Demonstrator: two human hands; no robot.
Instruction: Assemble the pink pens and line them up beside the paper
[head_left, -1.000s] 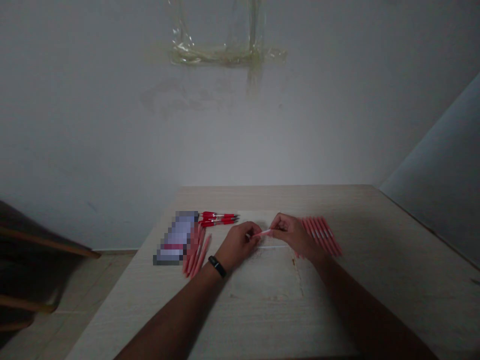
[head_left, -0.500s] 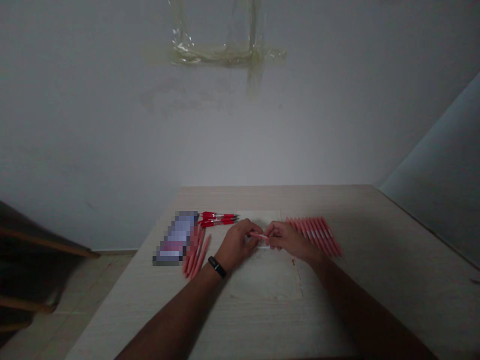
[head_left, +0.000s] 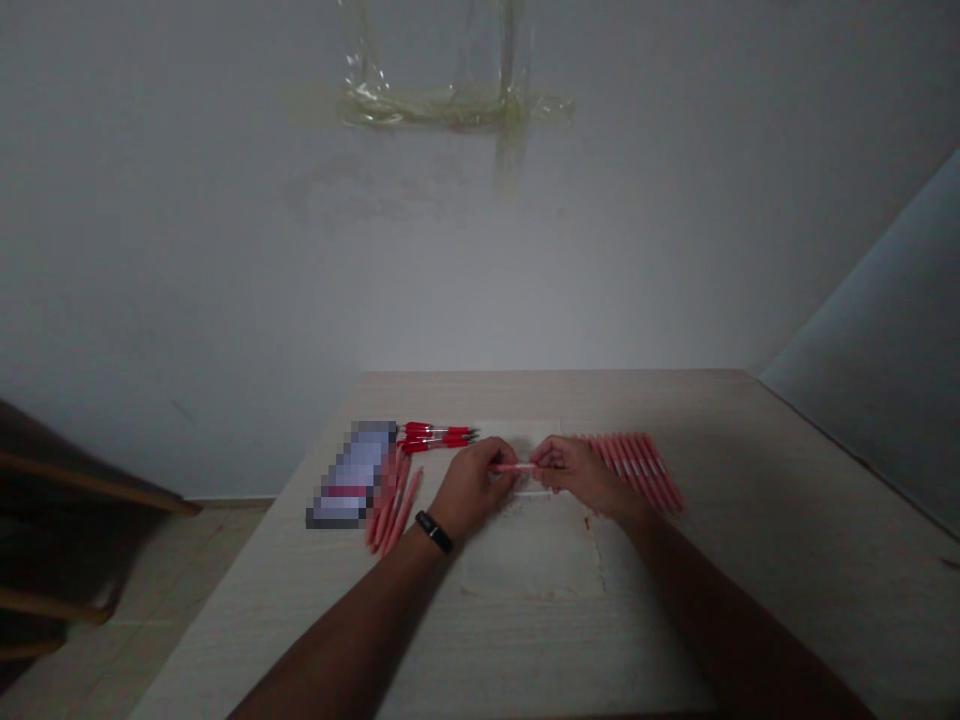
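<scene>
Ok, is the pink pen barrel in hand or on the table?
In hand: the pink pen barrel spans between the left hand and right hand, each end held in fingers.

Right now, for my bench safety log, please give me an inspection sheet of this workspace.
Surface: pale wood-grain table, with a pale rectangular patch, sheet or wear, cannot tell.
Job's things: pink pen between the hands; row of pink pens to the right; loose pink pens to the left; red pens beyond those.
Clutter: pixelated flat object, unreadable, at left.
Hands: left hand, wearing a black wristband, and right hand both pinch that pen.
Cables: nothing seen.
Surroundings: clear plastic taped to the wall; dark wooden chair; tiled floor.
</scene>
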